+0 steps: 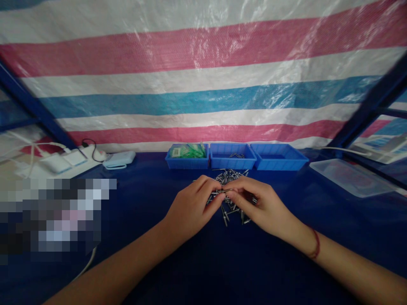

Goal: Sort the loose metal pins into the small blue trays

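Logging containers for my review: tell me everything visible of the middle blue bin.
The middle bin is blue, rectangular, open-topped, ribbed and plastic-looking. It stands upright on the table, between the left bin and the right bin. A few thin metal pieces lie inside; a larger metal pile lies in front. Neither the left hand nor the right hand touches it.

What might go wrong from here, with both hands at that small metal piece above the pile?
The small metal piece sits between the fingertips of the left hand and right hand; if it slipped, it could get lost among the similar pieces in the pile.

The pile is loose on the blue tabletop, right under both hands, so a brush of the fingers might scatter it.
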`<move>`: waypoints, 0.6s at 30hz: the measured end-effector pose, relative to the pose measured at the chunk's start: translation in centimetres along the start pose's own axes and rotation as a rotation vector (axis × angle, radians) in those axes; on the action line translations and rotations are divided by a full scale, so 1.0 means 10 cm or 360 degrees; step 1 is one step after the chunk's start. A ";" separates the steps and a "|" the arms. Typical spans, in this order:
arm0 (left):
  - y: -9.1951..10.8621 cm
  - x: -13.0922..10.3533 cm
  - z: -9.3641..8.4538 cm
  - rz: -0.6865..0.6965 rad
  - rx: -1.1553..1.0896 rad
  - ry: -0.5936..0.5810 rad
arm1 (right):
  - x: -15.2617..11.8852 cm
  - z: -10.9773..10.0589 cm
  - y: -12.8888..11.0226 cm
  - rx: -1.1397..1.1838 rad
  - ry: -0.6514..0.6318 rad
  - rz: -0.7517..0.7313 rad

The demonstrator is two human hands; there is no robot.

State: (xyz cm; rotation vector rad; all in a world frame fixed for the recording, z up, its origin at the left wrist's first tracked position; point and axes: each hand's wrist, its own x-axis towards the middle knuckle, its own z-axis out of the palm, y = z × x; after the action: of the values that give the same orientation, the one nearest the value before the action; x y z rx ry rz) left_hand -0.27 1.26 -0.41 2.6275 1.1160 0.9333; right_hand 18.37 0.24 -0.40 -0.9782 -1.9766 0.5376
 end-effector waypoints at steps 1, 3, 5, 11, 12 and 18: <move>0.00 0.00 0.01 -0.0008 -0.0021 -0.0016 | 0.00 0.00 0.01 0.0000 0.0005 -0.0018; 0.00 0.00 0.01 -0.0012 -0.0061 -0.0031 | -0.01 -0.01 0.01 0.0015 0.0010 -0.0048; -0.01 -0.01 0.01 -0.0016 -0.0090 -0.0025 | -0.02 -0.02 0.01 0.0030 0.0033 -0.0052; -0.01 -0.01 0.00 -0.0032 -0.0087 0.0058 | -0.01 -0.03 -0.03 -0.0019 0.0112 -0.0035; 0.00 -0.01 -0.01 -0.0030 -0.0085 0.0076 | 0.00 -0.03 -0.03 -0.0025 0.0117 -0.0033; 0.03 -0.01 -0.01 -0.0011 -0.0097 0.0172 | 0.00 -0.01 -0.02 -0.0047 0.0119 -0.0006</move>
State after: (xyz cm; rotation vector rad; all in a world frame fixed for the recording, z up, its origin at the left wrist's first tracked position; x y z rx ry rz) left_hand -0.28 0.96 -0.29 2.5502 1.1012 1.1017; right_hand 18.37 0.15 -0.20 -0.9986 -1.9243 0.4648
